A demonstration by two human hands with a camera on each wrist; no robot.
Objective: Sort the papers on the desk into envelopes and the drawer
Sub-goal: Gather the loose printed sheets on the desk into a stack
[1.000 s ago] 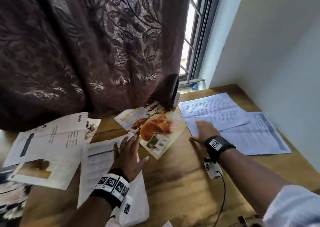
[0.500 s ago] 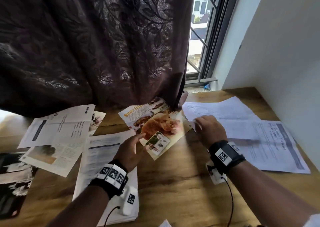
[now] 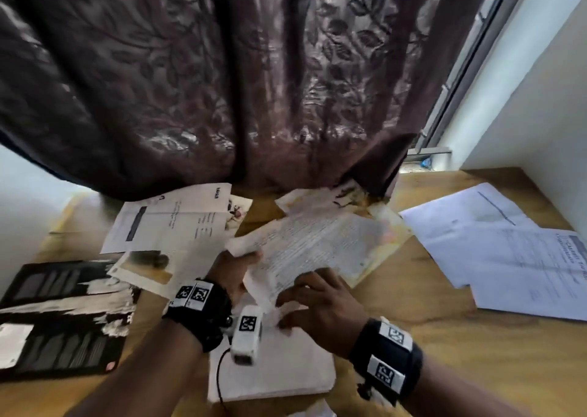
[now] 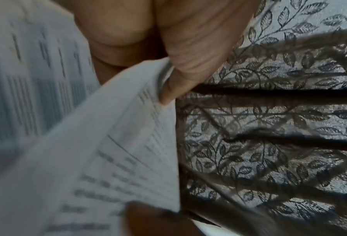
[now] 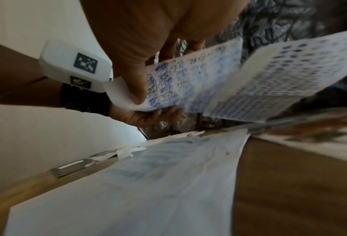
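Both hands hold a few white sheets [image 3: 317,245] of text just above the middle of the desk. My left hand [image 3: 236,270] pinches their left corner, with the thumb [image 4: 180,76] on top of the sheets [image 4: 116,151]. My right hand [image 3: 317,302] grips their near edge; in the right wrist view its thumb [image 5: 136,89] presses a page with blue handwriting [image 5: 188,83] beside a printed page [image 5: 279,83]. Under the hands a white paper stack [image 3: 286,372] lies flat on the desk. No envelope or drawer is in view.
A colour flyer [image 3: 386,226] lies partly under the held sheets. More white papers [image 3: 508,257] spread at the right by the wall. Leaflets [image 3: 171,222] and a black magazine [image 3: 57,315] lie at the left. A dark curtain [image 3: 254,82] hangs at the desk's back edge.
My right hand left the right-hand papers and came to the middle with sheets in it. My left hand left the flat stack and took hold of the sheets' left corner.
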